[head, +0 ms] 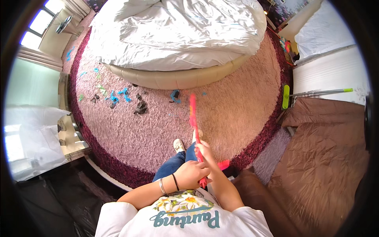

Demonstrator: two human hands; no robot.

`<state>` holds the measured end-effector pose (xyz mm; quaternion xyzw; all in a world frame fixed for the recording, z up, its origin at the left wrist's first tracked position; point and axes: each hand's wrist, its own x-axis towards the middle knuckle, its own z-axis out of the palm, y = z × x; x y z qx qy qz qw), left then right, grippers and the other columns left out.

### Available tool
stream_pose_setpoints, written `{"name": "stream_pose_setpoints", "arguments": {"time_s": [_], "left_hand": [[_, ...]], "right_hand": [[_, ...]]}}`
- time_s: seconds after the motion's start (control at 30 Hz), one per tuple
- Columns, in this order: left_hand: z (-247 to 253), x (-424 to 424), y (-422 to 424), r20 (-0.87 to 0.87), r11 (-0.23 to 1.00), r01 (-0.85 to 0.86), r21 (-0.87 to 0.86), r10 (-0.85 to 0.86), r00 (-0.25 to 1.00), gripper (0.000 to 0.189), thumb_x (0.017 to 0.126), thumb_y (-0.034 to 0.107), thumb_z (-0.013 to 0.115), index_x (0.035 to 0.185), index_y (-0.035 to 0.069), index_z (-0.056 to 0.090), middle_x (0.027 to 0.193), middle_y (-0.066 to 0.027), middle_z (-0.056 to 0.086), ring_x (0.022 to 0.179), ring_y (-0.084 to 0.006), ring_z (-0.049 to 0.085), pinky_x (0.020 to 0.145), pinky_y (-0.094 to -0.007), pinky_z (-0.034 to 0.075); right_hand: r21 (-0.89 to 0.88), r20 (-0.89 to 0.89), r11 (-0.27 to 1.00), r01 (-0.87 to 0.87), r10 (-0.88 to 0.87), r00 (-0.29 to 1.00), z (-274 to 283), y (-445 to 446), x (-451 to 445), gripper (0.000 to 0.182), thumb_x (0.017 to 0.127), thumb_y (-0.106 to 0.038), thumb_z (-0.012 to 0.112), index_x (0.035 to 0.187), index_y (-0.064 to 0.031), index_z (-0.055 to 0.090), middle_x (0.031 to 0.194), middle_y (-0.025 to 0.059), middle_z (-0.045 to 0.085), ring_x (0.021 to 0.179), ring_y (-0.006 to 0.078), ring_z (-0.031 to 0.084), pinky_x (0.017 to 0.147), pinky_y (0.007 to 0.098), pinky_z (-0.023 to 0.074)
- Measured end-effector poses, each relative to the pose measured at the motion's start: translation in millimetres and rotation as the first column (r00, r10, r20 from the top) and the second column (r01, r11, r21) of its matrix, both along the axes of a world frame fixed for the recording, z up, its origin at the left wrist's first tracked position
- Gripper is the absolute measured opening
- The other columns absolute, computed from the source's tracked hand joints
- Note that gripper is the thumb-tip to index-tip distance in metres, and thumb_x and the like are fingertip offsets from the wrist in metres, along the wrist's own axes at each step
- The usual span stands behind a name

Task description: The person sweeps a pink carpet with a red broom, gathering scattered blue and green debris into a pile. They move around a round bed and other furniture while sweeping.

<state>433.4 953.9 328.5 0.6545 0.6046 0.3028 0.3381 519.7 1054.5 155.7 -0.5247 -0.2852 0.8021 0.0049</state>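
A long red tool, perhaps a broom or a folded rod (193, 115), points away from me over a round pink shag rug (237, 118); its far end is blurred. My left hand (194, 174) is closed around its near end, close to my waist. Farther along the shaft, my right hand (205, 152) grips it too. Beside my right forearm shows a red bristled piece (223, 164), partly hidden. On the rug ahead lie blue scraps (112, 97), a crumpled black scrap (141, 107) and green scraps (101, 89).
A round bed (177, 78) with rumpled white bedding stands ahead. At the right are a mop with a lime-green head (285, 97) and furniture under a brown sheet (325, 154). Black sheeting (59, 198) lies at the lower left, and a small round table (69, 26) stands at the upper left.
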Motion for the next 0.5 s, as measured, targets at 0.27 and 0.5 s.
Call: {"name": "stream_pose_setpoints", "arguments": {"time_s": [0.27, 0.5], "left_hand": [[-81, -7, 52, 0.049, 0.974, -0.199, -0.107, 0.205, 0.977, 0.031, 0.079, 0.026, 0.067, 0.106, 0.014, 0.060, 0.117, -0.0210, 0.053, 0.088, -0.0354, 0.063, 0.074, -0.0424, 0.052], [-119, -43, 103, 0.142, 0.926, -0.324, -0.195, 0.353, 0.925, 0.035, 0.082, 0.029, 0.067, 0.112, 0.013, 0.058, 0.110, -0.0170, 0.060, 0.089, -0.0364, 0.062, 0.076, -0.0424, 0.050]], "right_hand": [[0.370, 0.292, 0.916, -0.153, 0.042, 0.955, -87, 94, 17, 0.008, 0.074, -0.010, 0.054, 0.074, -0.0021, 0.056, 0.059, 0.0073, 0.055, 0.050, 0.0181, 0.055, 0.046, 0.0326, 0.0426], [0.408, 0.526, 0.762, -0.502, 0.253, 0.812, -159, 163, -35, 0.020, 0.071, -0.016, 0.057, 0.074, 0.0029, 0.061, 0.067, 0.0164, 0.064, 0.063, 0.0279, 0.064, 0.058, 0.0393, 0.0492]]}}
